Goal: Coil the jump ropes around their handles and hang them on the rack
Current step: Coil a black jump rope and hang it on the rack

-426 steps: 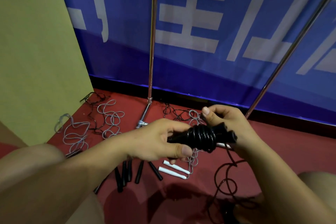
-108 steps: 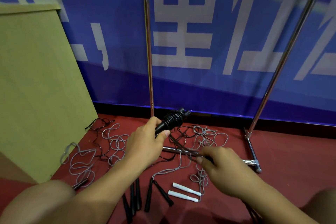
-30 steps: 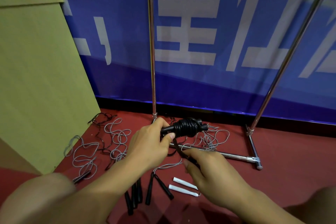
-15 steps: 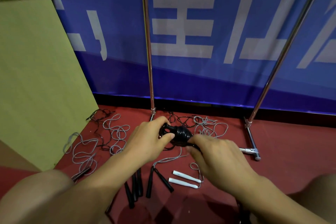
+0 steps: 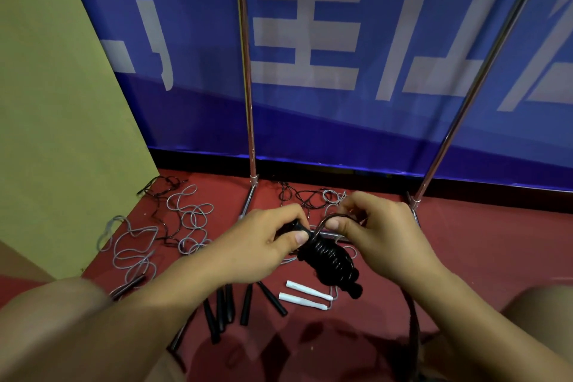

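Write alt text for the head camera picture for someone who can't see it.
Two bare hands work a coiled black jump rope: the left hand grips its handle end, the right hand pinches a loop of cord. Below, loose ropes, black handles and white handles lie on red floor beside a metal rack.

Dim indoor light, even and soft, source not visible. Colours are oversaturated: blue banner (image 5: pixel 341 121) glows, with a bright violet fringe along its bottom edge. Red floor (image 5: pixel 480 257) is dull, with soft dark shadows near the bottom centre. Metal rack poles (image 5: pixel 246 71) show thin glare streaks. Wide-angle distortion: right pole leans, near forearms bulge. Left forearm (image 5: pixel 77 329) is motion-blurred and soft; the black coiled rope (image 5: pixel 328 260) is crushed to near-featureless black. Overall slightly soft, compression smearing.
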The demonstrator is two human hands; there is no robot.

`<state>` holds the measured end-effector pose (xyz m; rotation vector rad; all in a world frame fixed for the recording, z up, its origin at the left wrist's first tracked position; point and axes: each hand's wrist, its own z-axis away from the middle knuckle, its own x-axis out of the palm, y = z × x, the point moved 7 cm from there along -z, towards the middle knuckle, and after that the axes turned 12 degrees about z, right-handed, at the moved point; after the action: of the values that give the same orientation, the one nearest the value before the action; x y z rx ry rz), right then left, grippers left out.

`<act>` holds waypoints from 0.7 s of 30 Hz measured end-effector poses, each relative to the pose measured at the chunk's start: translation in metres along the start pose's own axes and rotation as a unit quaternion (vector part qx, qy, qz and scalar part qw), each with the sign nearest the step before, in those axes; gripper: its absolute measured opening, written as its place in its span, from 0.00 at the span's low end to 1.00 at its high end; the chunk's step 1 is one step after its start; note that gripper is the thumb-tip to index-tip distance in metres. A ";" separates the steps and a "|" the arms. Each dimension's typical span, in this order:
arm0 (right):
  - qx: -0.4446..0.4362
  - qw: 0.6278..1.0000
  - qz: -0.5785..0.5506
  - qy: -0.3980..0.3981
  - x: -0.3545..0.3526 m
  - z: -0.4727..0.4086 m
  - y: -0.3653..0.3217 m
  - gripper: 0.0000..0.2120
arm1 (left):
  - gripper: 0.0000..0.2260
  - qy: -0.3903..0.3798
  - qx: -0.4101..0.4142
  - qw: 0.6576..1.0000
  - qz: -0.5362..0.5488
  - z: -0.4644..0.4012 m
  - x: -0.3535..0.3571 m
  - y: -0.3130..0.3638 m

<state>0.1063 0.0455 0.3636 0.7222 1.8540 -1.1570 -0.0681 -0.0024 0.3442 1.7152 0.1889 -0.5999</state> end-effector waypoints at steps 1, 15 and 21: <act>-0.002 1.000 -0.008 -0.002 0.000 -0.002 0.001 0.16 | 0.02 -0.002 0.005 1.000 0.016 0.000 -0.001 0.003; -0.119 0.990 -0.075 -0.009 0.001 -0.008 -0.019 0.11 | 0.07 0.024 -0.034 0.891 0.451 0.000 -0.013 0.010; -0.129 0.990 -0.041 -0.041 0.041 0.011 -0.043 0.08 | 0.07 0.064 -0.060 0.840 0.535 -0.001 -0.011 0.002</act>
<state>0.0556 0.0193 0.3444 0.4499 1.9331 -0.9574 -0.0761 0.0006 0.3514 1.4494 -0.6127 0.3604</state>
